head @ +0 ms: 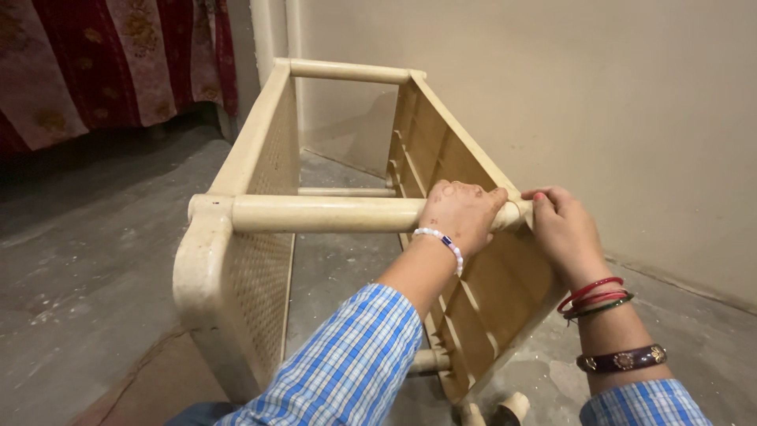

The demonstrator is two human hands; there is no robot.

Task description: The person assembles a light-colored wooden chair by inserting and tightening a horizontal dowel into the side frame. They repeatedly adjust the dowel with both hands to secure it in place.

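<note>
A cream plastic rack frame (260, 158) lies on its side on the floor, with two perforated or ribbed side panels joined by round tubes. My left hand (464, 211) is wrapped over the near top tube (323, 214) close to its right end. My right hand (561, 229) grips the corner where that tube meets the ribbed right panel (473, 292). A beaded bracelet circles my left wrist and several bangles my right. Both sleeves are blue checked cloth.
The grey concrete floor (87, 260) spreads to the left. A beige wall (615, 110) runs close behind and right of the frame. A red patterned curtain (110, 55) hangs at the upper left. Loose cream tube ends (512, 406) lie by the bottom edge.
</note>
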